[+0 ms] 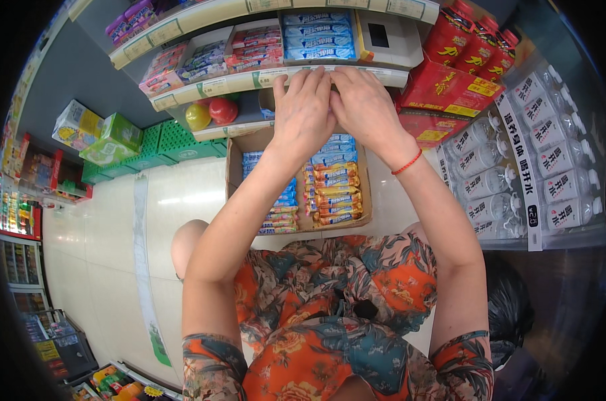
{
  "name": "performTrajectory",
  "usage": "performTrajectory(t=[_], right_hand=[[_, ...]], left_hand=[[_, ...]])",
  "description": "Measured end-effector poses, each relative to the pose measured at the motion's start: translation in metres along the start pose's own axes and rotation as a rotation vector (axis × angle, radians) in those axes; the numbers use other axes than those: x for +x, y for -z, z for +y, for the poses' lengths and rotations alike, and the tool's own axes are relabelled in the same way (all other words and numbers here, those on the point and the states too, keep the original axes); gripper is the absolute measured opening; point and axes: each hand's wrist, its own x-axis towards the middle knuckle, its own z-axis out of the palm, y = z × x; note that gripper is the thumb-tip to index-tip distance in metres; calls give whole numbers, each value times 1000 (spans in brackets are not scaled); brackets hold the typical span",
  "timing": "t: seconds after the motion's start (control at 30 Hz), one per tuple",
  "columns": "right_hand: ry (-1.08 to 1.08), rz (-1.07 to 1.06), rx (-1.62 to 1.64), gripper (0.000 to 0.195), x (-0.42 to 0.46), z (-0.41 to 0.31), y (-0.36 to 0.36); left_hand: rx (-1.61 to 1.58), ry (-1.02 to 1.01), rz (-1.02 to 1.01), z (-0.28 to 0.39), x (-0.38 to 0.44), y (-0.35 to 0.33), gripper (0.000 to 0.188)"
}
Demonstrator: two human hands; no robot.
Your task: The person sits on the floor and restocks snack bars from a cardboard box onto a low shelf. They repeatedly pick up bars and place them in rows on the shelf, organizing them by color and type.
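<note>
Both hands reach up to the shelf's price-label strip (228, 85), side by side below a carton of blue-and-white candy sticks (319, 37). My left hand (305, 108) rests its fingertips along the strip, little finger spread from the others. Beside it, my right hand (365, 103), with a red cord at the wrist, lies with bent fingers on the same strip. The thumbs meet below, and anything pinched under the hands is hidden. Beneath my arms stands an open cardboard box (365, 220) of stick candies, with orange-wrapped sticks (335, 195) at right and blue-wrapped sticks (285, 195) at left.
Left of the blue carton are boxes of pink (255, 47) and purple (203, 60) sweets; right of it is a white display box (388, 37). Red drink cartons (448, 90) and bottled water (488, 183) stand at right. Green crates (187, 143) line the left wall.
</note>
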Motion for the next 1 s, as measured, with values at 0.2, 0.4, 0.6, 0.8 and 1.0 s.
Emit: performTrajectory(t=[0.2,0.4,0.6,0.8,1.0], right_hand=[[-51,-46,46,12,-27,-6,-8],[-153,-265,63,16,-60,-1,-33],[-265,-433,88,20,-87,1,-58],[-374,-649,112,28,-107,3,-78],[-426,-780,114,31,-125,14,-98]], left_hand=[[-61,-1,-15,7,-30,-11,47],[-200,108,-119,11,-68,-35,42],[-226,264,-380,14,-94,-58,43],[-294,423,-607,13,-116,-81,47],[-345,559,-686,8,-135,-106,48]])
